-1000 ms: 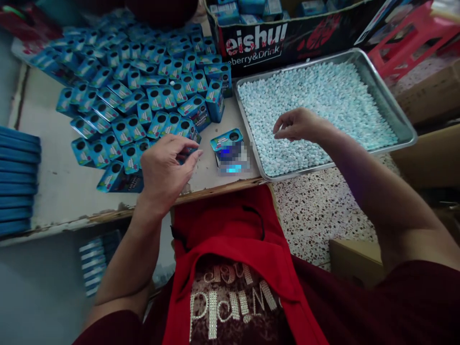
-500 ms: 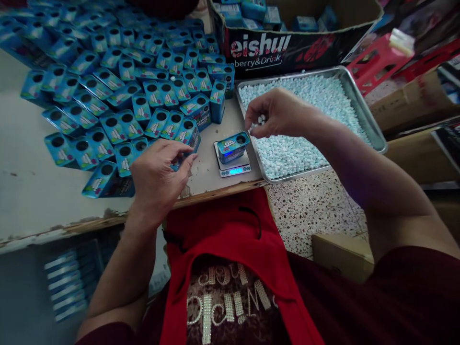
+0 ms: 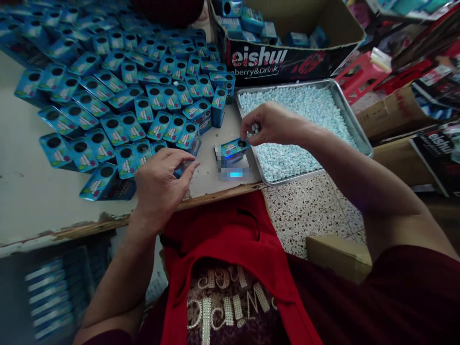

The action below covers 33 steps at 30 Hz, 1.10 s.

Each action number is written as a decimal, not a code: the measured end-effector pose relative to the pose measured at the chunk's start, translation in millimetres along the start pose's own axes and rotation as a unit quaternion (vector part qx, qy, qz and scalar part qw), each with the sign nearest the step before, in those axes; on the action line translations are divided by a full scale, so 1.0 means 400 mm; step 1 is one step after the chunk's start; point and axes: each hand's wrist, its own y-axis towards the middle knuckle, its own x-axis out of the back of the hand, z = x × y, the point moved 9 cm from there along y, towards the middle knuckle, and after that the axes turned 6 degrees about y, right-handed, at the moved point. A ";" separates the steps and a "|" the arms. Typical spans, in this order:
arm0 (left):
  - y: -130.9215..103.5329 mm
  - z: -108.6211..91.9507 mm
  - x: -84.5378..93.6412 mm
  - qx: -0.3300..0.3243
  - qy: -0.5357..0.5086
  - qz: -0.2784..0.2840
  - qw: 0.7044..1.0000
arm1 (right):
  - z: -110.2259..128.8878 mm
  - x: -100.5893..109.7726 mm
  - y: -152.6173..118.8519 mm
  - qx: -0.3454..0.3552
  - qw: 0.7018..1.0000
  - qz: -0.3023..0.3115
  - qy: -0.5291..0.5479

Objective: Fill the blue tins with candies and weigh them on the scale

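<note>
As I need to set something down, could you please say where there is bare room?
The widest bare patch of tabletop lies at left, between the blue tins and the worn front edge. A narrow strip separates the tins from the scale and tray. Crowded: among the tins and across the tray's pellets.

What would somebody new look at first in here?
Probably the crowd of blue packs on the left of the table. Then the metal tray of pale pellets on the right, and the right hand holding a few at one end of a single pack on the glowing scale.
</note>
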 end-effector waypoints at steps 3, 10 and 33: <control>0.000 0.003 -0.002 -0.001 0.000 -0.006 1.000 | -0.003 -0.016 0.008 0.001 1.000 0.018 -0.004; 0.006 0.017 -0.023 0.020 -0.013 0.033 0.999 | -0.036 -0.022 0.012 -0.034 0.996 0.015 0.075; 0.058 -0.046 -0.067 0.001 -0.017 0.049 0.999 | -0.327 -0.028 -0.108 -0.192 0.845 -0.096 0.490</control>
